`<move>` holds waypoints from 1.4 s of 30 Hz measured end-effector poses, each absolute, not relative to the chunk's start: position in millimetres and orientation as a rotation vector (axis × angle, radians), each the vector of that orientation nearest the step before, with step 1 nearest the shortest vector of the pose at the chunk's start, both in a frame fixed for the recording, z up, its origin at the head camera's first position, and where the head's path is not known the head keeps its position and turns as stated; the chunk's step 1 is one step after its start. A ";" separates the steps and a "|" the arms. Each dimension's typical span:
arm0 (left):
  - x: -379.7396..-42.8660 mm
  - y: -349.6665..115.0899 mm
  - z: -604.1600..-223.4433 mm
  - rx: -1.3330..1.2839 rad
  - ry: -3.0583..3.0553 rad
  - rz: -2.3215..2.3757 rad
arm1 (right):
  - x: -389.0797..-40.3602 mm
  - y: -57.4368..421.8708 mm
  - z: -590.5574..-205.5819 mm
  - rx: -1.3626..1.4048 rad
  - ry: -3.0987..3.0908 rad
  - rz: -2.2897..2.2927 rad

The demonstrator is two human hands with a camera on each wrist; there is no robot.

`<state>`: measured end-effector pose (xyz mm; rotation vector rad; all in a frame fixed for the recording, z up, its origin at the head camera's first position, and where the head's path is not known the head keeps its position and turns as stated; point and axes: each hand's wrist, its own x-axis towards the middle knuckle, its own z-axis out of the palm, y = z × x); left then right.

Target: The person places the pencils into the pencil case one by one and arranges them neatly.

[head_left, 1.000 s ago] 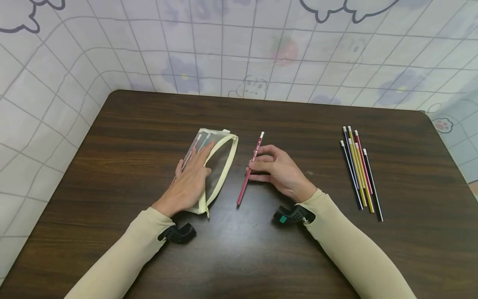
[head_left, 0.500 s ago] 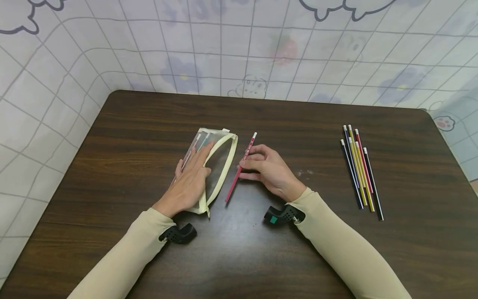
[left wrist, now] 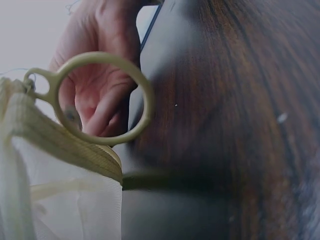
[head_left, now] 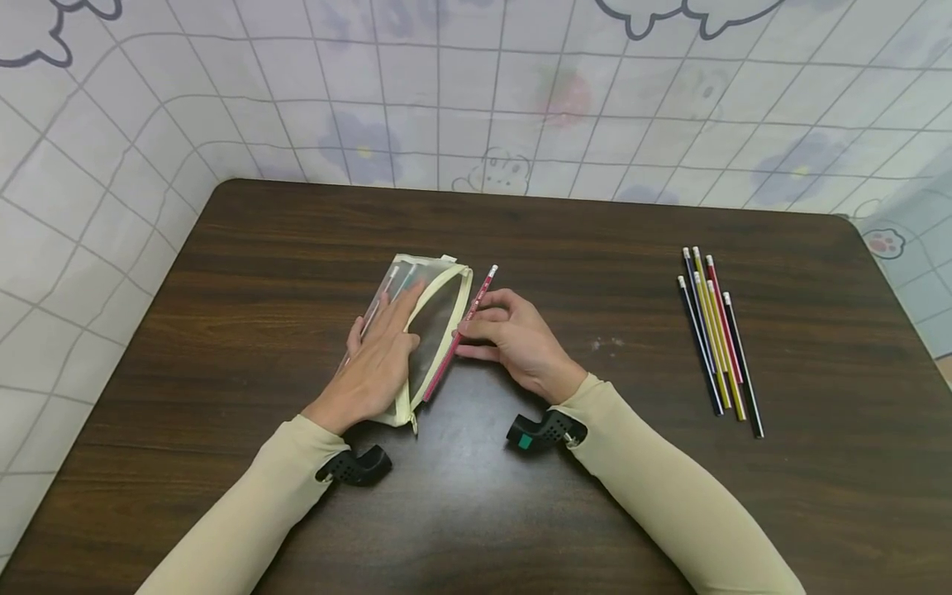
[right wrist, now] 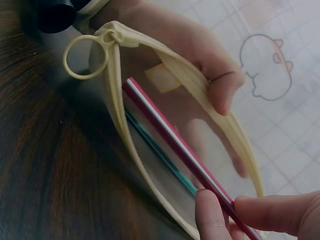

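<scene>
My left hand lies on a see-through pencil case with a pale yellow zip, fingers straight and pressing it to the table. Its thumb hooks over the far zip edge in the right wrist view. The zip gapes toward the right. A red pencil with a white eraser is pinched between the thumb and fingers of my right hand. It slants along the zip opening, and in the right wrist view its unsharpened end overlaps the mouth. A teal stick shows through the case, beside the red pencil.
On the table to the right lies a loose bunch of pencils, dark, yellow and red. A round ring pull hangs from the zip's near end. Patterned cloth rises behind the table's far edge.
My right hand has moved left with the red pencil, from a gap beside the pencil case up to its zip opening. The left hand has stayed on the case.
</scene>
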<state>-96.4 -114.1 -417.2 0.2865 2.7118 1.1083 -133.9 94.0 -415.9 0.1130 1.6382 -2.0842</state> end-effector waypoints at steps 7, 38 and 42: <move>-95.4 -113.5 -415.5 0.284 2.721 1.081 | -133.7 86.9 -417.4 0.109 1.632 -2.102; -92.9 -112.2 -409.5 0.308 2.736 1.026 | -126.2 76.7 -415.7 0.047 1.610 -1.986; -93.3 -113.8 -408.1 0.305 2.732 1.031 | -126.2 77.9 -415.1 0.035 1.625 -1.976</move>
